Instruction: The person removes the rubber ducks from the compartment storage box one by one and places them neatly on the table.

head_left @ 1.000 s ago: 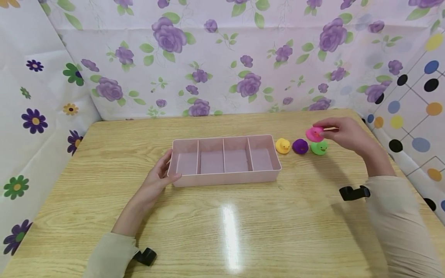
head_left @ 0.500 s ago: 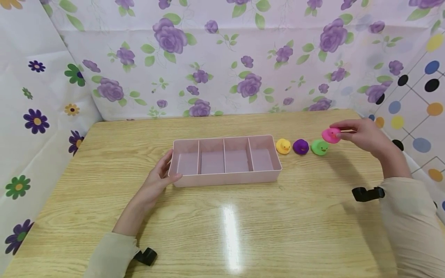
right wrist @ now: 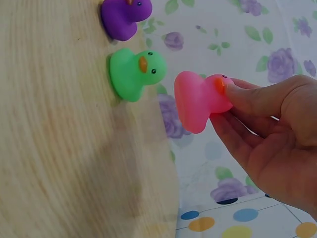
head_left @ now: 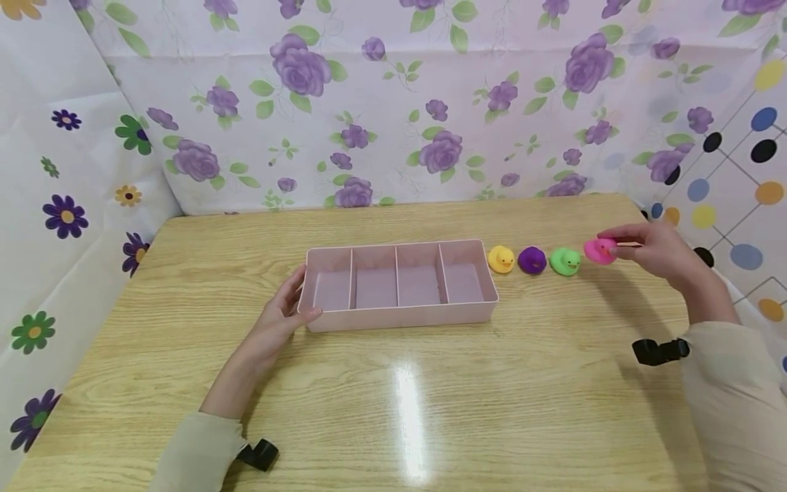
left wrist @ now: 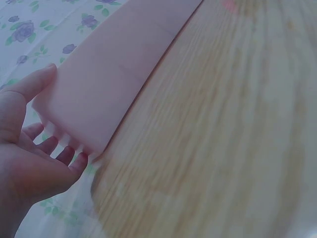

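My right hand [head_left: 660,251] pinches a pink rubber duck [head_left: 598,251] by its head between thumb and fingers. In the right wrist view, this pink duck [right wrist: 192,101] hangs above the tabletop, its orange beak partly behind the thumb. Just left of it stands a green rubber duck [head_left: 564,262], followed by a purple duck [head_left: 531,260] and a yellow duck [head_left: 501,260] in a row. My left hand [head_left: 278,324] grips the left end of a pale pink divided box [head_left: 399,317], thumb at the front rim and fingers around the end wall. The box's compartments hold nothing.
The wooden table [head_left: 344,410] carries a bright light reflection near its front. A flowered cloth [head_left: 381,102] hangs behind it, with patterned cloths at both sides. The yellow duck sits right beside the box's right end.
My right hand has carried the pink duck rightward from above the green duck, then lowered it to the green duck's right. My left hand and the box have stayed in place.
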Action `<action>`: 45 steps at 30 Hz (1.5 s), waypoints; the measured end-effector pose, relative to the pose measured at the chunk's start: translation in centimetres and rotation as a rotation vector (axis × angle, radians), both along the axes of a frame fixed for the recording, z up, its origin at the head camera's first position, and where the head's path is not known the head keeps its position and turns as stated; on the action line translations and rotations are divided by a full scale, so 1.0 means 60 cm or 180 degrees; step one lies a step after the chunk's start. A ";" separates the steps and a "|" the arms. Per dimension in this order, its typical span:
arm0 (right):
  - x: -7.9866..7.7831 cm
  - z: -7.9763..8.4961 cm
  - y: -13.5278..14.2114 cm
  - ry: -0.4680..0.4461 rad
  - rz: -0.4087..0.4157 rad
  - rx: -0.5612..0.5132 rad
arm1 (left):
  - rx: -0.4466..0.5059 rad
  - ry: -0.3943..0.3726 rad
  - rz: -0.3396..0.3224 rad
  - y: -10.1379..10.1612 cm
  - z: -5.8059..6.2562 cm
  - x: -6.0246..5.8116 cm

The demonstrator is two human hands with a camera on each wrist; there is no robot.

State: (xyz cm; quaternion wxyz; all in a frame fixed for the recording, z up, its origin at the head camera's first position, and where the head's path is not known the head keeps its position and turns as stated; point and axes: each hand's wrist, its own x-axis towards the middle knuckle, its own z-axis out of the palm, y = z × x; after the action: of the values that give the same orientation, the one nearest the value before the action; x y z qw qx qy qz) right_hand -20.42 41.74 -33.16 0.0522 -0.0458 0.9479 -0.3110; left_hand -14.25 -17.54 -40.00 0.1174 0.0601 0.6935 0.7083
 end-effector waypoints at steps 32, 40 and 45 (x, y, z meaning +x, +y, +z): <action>0.001 -0.067 0.028 -0.0165 -0.0190 -0.0105 | -0.0018 0.0032 -0.0001 0.000 -0.002 0.000; 0.006 -0.072 0.036 -0.0282 -0.0218 -0.0262 | -0.0003 0.0016 -0.0017 0.001 -0.002 -0.003; 0.010 -0.072 0.045 -0.0413 -0.0227 -0.0487 | 0.0023 0.0017 -0.0023 0.001 -0.003 -0.004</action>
State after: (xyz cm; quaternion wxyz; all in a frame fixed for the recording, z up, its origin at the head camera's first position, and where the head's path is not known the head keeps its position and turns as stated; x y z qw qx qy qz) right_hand -19.83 44.44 -37.46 0.0987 0.0044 0.9170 -0.3864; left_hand -14.51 -17.51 -40.17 0.1178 0.0649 0.6910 0.7102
